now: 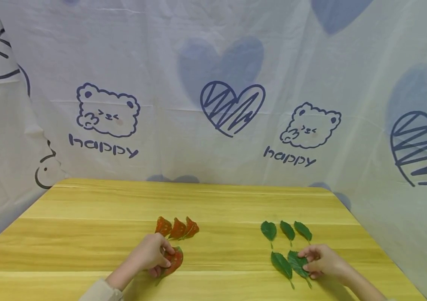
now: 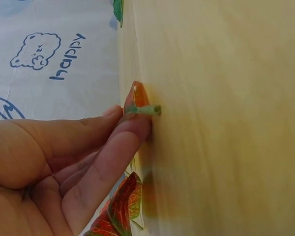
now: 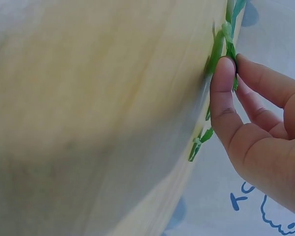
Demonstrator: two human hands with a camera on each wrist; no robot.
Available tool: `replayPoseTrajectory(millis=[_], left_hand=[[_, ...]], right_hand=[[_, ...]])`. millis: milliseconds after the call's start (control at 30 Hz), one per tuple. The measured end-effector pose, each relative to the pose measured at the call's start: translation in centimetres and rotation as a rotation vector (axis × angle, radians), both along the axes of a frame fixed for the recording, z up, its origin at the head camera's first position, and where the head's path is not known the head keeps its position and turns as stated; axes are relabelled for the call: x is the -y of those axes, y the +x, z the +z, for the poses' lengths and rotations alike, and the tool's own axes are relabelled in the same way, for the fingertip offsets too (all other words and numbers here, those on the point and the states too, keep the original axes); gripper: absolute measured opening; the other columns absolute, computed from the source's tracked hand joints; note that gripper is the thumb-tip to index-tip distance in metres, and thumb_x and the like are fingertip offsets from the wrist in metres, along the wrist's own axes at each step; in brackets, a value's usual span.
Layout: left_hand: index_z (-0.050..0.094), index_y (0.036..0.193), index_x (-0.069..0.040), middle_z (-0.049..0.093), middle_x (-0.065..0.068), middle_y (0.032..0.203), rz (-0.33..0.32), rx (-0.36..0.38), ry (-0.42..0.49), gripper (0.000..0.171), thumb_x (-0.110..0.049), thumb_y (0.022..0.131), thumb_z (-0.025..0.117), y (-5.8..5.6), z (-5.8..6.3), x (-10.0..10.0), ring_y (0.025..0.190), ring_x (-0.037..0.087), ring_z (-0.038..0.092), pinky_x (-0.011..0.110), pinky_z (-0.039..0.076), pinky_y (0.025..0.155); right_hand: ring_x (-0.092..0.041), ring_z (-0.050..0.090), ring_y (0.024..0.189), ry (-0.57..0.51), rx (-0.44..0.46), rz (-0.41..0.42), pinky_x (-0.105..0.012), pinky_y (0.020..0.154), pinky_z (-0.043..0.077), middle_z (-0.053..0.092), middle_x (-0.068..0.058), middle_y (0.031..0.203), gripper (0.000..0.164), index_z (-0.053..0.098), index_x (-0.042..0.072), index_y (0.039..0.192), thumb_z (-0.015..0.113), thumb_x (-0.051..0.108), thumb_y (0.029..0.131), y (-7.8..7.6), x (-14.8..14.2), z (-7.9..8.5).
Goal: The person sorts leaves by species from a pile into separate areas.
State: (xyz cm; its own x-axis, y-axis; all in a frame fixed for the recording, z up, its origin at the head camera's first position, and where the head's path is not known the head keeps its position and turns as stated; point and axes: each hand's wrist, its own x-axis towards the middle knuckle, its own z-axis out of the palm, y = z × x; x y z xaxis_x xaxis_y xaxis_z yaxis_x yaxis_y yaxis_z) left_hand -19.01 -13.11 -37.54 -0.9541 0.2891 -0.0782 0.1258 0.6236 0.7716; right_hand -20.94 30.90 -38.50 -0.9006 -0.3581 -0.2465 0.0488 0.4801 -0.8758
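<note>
My left hand (image 1: 155, 256) pinches a red leaf (image 1: 175, 261) by its edge, close over the table; its green stem (image 2: 148, 109) points at the camera in the left wrist view. Three more red leaves (image 1: 178, 228) lie in a row just beyond that hand. On the right, my right hand (image 1: 322, 262) pinches a green leaf (image 1: 297, 263) between thumb and fingers. Left of it lies another green leaf (image 1: 281, 264), stem toward me. Behind these two is a row of three green leaves (image 1: 268, 230). The fingers cover part of each held leaf.
The wooden table (image 1: 228, 209) has light yellow grain and reaches back to a white cloth (image 1: 168, 138) printed with hearts, bears and the word happy. The cloth also hangs along the left and right sides.
</note>
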Motion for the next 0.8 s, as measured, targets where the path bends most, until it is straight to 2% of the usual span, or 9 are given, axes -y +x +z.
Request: replayPoseTrajectory(millis=[233,400,800], left_hand=[[0.064,0.087,0.008,0.056,0.006,0.058,-0.015,0.007,0.013,0.02,0.011,0.068,0.069,-0.09,-0.1,0.15,0.041,0.017,0.056,0.027,0.048,0.039],[0.063,0.089,0.009,0.056,0.007,0.059,-0.026,0.024,0.057,0.021,0.011,0.069,0.068,-0.17,-0.14,0.37,0.042,0.017,0.056,0.029,0.049,0.04],[0.062,0.096,0.007,0.055,0.008,0.068,-0.001,0.081,0.112,0.023,0.009,0.074,0.065,-0.22,-0.07,0.58,0.048,0.016,0.057,0.03,0.05,0.044]], right_hand=[[-0.017,0.052,0.068,-0.02,-0.012,-0.015,-0.033,0.06,0.052,0.043,-0.009,0.08,0.026,0.049,-0.018,0.1,0.059,-0.012,0.076,0.14,0.02,-0.09],[-0.017,0.053,0.068,-0.02,-0.023,-0.033,-0.034,0.062,0.052,0.044,-0.011,0.082,0.029,0.048,-0.02,0.101,0.059,-0.011,0.076,0.17,-0.1,-0.09],[-0.017,0.052,0.068,0.054,-0.126,-0.044,-0.031,0.058,0.05,0.052,-0.006,0.079,0.033,0.048,-0.021,0.103,0.061,-0.001,0.08,0.42,-0.29,0.69]])
